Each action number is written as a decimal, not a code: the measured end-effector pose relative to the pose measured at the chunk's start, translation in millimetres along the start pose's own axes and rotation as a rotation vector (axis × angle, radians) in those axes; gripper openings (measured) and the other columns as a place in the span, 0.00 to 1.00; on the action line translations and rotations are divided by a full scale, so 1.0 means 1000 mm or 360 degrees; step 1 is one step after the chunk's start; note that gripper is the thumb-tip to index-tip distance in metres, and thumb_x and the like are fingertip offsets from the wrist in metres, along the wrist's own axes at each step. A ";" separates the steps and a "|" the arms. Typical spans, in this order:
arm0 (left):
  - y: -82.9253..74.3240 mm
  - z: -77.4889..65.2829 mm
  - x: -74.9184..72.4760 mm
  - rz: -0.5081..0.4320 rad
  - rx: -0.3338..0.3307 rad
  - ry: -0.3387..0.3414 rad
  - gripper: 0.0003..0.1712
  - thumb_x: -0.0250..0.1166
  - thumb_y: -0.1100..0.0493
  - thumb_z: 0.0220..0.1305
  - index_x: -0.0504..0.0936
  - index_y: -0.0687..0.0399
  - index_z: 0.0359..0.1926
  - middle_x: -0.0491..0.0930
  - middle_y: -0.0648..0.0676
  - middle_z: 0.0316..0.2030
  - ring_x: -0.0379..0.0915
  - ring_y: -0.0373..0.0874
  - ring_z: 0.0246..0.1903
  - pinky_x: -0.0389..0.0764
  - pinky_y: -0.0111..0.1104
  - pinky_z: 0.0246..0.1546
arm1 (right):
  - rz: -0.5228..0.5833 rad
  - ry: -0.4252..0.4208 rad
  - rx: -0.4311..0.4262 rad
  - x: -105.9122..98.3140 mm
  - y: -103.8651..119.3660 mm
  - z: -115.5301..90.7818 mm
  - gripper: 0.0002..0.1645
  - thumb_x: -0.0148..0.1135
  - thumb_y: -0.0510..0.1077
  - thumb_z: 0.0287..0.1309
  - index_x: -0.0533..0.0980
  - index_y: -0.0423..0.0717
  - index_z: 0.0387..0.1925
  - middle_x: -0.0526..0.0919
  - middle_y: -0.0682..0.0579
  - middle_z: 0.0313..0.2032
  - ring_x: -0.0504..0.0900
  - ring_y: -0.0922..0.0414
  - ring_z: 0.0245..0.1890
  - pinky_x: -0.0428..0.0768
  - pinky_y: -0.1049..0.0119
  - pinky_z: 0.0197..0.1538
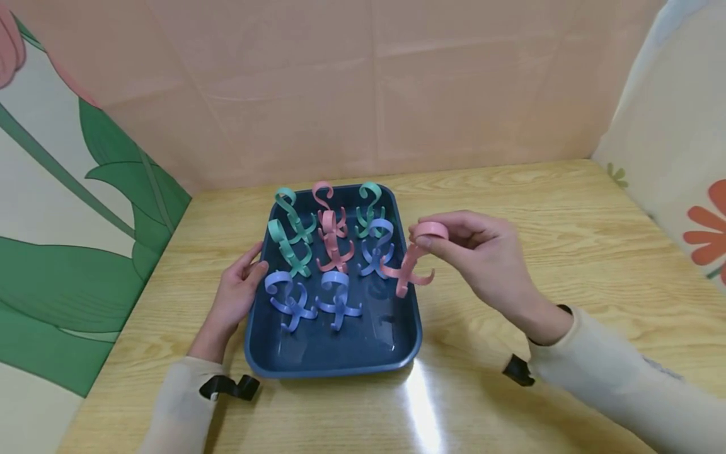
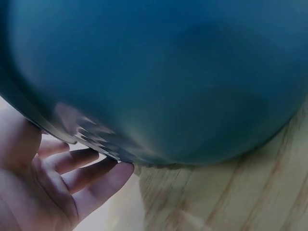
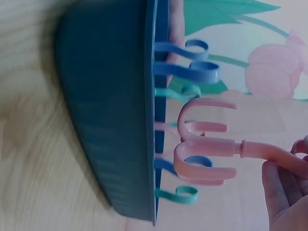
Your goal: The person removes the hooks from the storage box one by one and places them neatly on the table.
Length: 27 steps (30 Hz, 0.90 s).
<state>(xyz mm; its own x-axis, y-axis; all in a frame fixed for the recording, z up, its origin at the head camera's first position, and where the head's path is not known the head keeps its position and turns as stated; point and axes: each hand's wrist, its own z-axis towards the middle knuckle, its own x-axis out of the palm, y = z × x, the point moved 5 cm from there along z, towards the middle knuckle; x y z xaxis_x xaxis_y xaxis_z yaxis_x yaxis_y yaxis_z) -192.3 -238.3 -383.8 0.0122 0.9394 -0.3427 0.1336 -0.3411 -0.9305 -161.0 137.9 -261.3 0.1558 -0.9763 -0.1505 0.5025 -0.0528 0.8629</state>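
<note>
My right hand (image 1: pixel 482 252) pinches a pink claw hook (image 1: pixel 407 270) by its curled top, between thumb and fingers. The hook hangs upright with its several upturned prongs over the right rim of a dark blue tray (image 1: pixel 340 362). In the right wrist view its prongs (image 3: pixel 207 168) show above the tray's edge. My left hand (image 1: pixel 241 287) holds the tray's left side, thumb at the rim and fingers (image 2: pixel 103 185) against the outer wall. Inside the tray stand three green hooks (image 1: pixel 295 255), two pink hooks (image 1: pixel 336 249) and three blue hooks (image 1: pixel 339 302).
The tray sits on a wood-grain table (image 1: pixel 567 252). A plain pinkish backdrop (image 1: pixel 374 88) rises behind it. Walls with leaf (image 1: pixel 51 277) and flower (image 1: pixel 714 221) prints stand on either side. Black straps (image 1: pixel 229 386) sit around my wrists.
</note>
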 end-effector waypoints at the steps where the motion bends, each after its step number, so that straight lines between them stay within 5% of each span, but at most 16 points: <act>1: 0.000 0.000 0.000 0.0000 0.0000 0.0000 0.30 0.48 0.48 0.80 0.57 0.39 0.79 0.72 0.61 0.66 0.71 0.55 0.63 0.71 0.50 0.63 | 0.0014 -0.0003 0.0003 -0.002 -0.001 0.002 0.14 0.70 0.29 0.56 0.84 0.34 0.46 0.89 0.45 0.41 0.88 0.52 0.37 0.83 0.71 0.41; 15: 0.002 0.002 0.000 0.0007 0.0026 -0.0023 0.31 0.49 0.48 0.80 0.58 0.42 0.78 0.73 0.62 0.66 0.71 0.55 0.64 0.70 0.50 0.64 | -0.0056 -0.0112 0.0126 -0.042 -0.033 0.032 0.16 0.72 0.35 0.58 0.84 0.33 0.48 0.88 0.44 0.41 0.88 0.53 0.38 0.84 0.64 0.44; 22: 0.001 0.001 0.001 0.0012 0.0025 -0.0014 0.31 0.49 0.48 0.80 0.57 0.42 0.79 0.72 0.63 0.66 0.70 0.56 0.64 0.70 0.51 0.64 | -0.0290 -0.0165 0.0301 -0.052 -0.061 0.049 0.20 0.73 0.44 0.59 0.84 0.39 0.50 0.89 0.50 0.41 0.88 0.55 0.39 0.83 0.69 0.45; 27: 0.001 0.001 0.001 0.0008 0.0012 -0.0010 0.31 0.49 0.48 0.79 0.57 0.42 0.79 0.71 0.62 0.67 0.69 0.56 0.65 0.69 0.50 0.65 | -0.0286 -0.0191 0.0410 -0.055 -0.081 0.064 0.22 0.73 0.47 0.59 0.84 0.39 0.52 0.88 0.51 0.41 0.88 0.57 0.39 0.83 0.71 0.45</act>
<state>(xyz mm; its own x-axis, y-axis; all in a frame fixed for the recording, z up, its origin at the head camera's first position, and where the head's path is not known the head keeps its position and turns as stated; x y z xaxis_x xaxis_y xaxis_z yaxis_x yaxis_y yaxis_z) -193.6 -237.6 -385.6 0.0070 0.9373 -0.3484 0.1258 -0.3464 -0.9296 -264.6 182.9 -292.3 -0.0244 -0.9635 -0.2666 0.2791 -0.2627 0.9236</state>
